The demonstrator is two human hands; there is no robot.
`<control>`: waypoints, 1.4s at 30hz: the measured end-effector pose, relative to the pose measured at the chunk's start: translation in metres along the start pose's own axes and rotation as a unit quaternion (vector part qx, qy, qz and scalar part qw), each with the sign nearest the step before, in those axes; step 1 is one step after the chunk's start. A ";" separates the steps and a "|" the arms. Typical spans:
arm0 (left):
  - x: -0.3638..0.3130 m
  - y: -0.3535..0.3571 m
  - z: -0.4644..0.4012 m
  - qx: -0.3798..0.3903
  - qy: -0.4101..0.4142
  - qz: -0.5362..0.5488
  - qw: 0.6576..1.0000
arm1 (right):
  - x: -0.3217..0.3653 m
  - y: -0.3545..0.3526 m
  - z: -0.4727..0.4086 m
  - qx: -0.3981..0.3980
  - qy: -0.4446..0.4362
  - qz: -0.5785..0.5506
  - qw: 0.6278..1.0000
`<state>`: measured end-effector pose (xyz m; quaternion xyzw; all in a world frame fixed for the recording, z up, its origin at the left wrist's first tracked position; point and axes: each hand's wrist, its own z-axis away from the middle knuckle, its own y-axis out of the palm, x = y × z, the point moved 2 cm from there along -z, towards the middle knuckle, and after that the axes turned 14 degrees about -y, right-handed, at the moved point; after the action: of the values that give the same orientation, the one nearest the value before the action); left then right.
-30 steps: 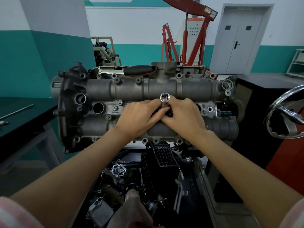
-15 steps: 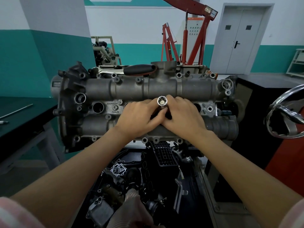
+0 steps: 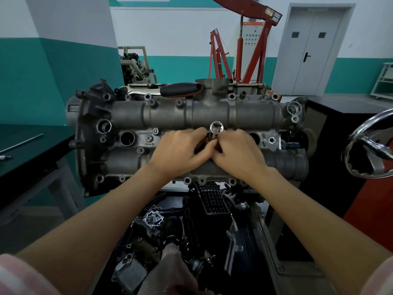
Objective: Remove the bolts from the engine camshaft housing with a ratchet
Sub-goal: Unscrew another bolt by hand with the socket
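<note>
Both hands' fingers (image 3: 209, 145) pinch a socket (image 3: 216, 127) standing on the camshaft housing (image 3: 127, 112).

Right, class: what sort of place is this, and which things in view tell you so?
Most likely a car repair training workshop. An engine sits stripped on a stand, a red engine crane stands behind it, and loose car parts fill the tray below.

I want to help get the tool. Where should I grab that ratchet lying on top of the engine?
Take the ratchet by its fat black handle, coming from above. The handle lies flat along the far edge of the camshaft housing, uncovered; the shiny thin head end points left among brackets, harder to grasp.
</note>
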<state>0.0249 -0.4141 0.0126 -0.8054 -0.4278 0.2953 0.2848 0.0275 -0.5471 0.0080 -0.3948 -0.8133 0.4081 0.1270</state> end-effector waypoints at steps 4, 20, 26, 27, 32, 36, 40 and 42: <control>-0.001 -0.001 0.002 -0.006 0.011 -0.007 1.000 | 0.000 0.001 -0.001 -0.017 -0.006 0.028 0.999; 0.000 0.001 0.000 0.008 -0.001 -0.031 0.999 | -0.002 0.001 -0.001 -0.020 0.000 0.003 1.000; -0.001 0.000 0.001 -0.006 -0.004 -0.015 1.000 | -0.002 0.002 -0.001 -0.026 0.006 -0.001 1.000; -0.001 0.000 0.001 -0.006 -0.004 -0.018 1.000 | -0.002 0.002 -0.001 -0.027 0.009 -0.001 1.000; -0.001 0.000 0.001 0.001 -0.012 -0.020 1.000 | -0.003 0.003 -0.002 -0.021 0.025 0.005 0.999; -0.001 0.000 0.000 0.007 -0.014 -0.037 0.999 | -0.002 0.003 -0.001 -0.025 0.010 0.015 1.000; -0.001 0.000 0.001 0.011 -0.006 -0.023 1.000 | -0.001 0.002 -0.001 -0.025 -0.003 0.020 0.999; -0.001 0.000 0.002 0.009 0.000 -0.008 1.000 | -0.001 0.003 -0.001 -0.027 0.004 0.012 1.000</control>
<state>0.0232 -0.4146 0.0117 -0.7993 -0.4319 0.2969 0.2941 0.0301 -0.5467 0.0067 -0.4095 -0.8186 0.3861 0.1144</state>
